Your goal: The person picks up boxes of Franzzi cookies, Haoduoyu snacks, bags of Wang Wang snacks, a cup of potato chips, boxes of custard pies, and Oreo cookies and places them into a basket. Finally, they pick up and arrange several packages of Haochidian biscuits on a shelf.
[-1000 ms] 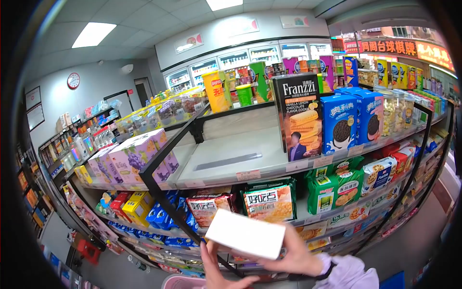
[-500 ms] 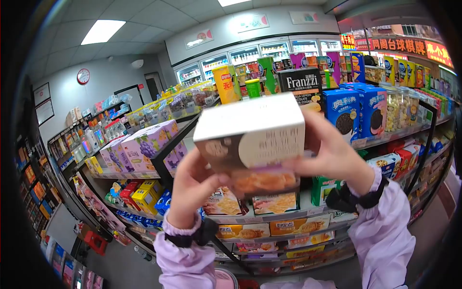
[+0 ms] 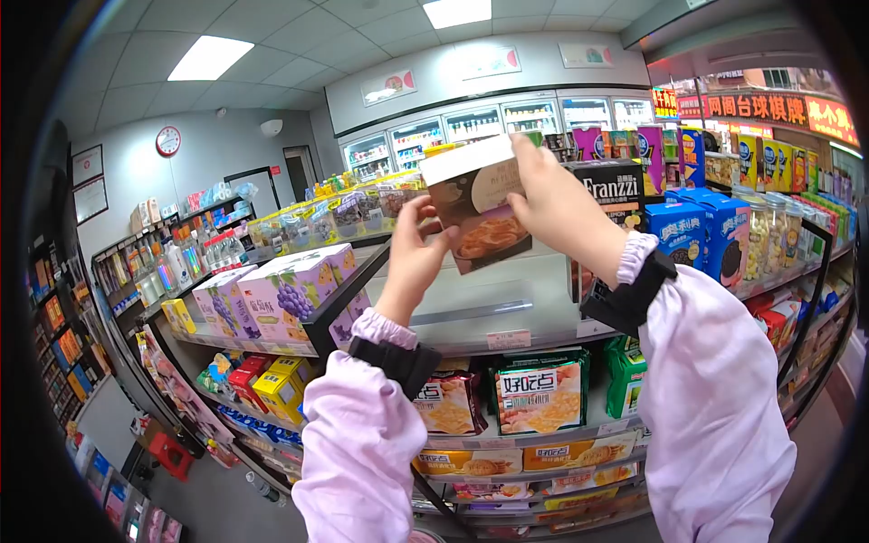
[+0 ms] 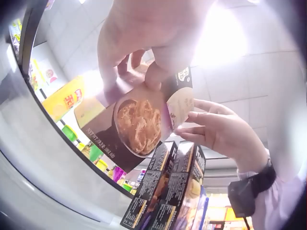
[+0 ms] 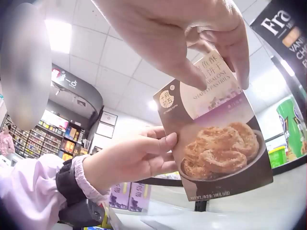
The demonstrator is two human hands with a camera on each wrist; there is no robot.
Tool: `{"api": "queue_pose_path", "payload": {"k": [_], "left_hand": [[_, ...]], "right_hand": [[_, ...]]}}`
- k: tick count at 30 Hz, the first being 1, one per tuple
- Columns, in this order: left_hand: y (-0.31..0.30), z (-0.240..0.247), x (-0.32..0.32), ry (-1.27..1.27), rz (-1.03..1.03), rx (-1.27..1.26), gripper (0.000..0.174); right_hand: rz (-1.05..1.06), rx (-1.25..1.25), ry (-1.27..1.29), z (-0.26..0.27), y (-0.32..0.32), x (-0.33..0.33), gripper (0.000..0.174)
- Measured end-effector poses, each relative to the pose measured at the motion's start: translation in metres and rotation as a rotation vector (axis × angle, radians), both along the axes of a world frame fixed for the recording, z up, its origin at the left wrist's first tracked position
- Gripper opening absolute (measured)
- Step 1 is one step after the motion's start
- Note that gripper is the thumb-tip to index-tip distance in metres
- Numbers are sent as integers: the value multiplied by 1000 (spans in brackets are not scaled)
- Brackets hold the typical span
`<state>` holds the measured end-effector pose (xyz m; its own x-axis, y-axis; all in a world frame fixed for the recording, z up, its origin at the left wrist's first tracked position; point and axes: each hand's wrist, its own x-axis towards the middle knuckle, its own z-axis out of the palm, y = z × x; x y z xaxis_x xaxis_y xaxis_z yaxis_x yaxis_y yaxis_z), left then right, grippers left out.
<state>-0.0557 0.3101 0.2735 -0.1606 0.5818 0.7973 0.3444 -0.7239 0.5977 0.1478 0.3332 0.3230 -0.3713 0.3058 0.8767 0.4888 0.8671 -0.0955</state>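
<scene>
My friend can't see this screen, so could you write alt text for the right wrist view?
A pastry box is held up, its front picturing a bowl of pastries: the right hand grips its top, the left hand its side. Purple boxes show behind.

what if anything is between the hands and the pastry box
Nothing visible: the left hand and right hand hold the pastry box directly, at opposite sides. A Franzzi box stands to the right, not between.

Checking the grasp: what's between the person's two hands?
The pastry box, left hand at its side edge, right hand pinching near its top. Head and right wrist views show it.
</scene>
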Motion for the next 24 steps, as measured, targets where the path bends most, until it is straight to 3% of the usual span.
{"api": "queue_pose_path", "payload": {"k": [2,6,10,13,16,19,24], "left_hand": [[14,-4,-2,-97,-97,-155,46],[40,-6,-11,-59,-142,-280,47],[50,-9,-14,-58,-235,-478,46],[57,-13,-19,-35,-333,-594,44],[55,-12,-18,10,-297,-710,36],[47,-8,-12,23,-279,-741,34],[31,0,2,70,-263,-748,38]], "right_hand": [[-82,-28,-48,-1,12,-10,51],[-118,-117,-60,-1,38,-20,33],[-307,-57,-251,-6,35,-23,49],[-315,-124,-293,-8,43,-21,45],[-258,-192,-331,-10,40,-17,22],[-319,-73,-332,-15,35,-18,22],[-404,-106,-378,-12,35,-25,23]]}}
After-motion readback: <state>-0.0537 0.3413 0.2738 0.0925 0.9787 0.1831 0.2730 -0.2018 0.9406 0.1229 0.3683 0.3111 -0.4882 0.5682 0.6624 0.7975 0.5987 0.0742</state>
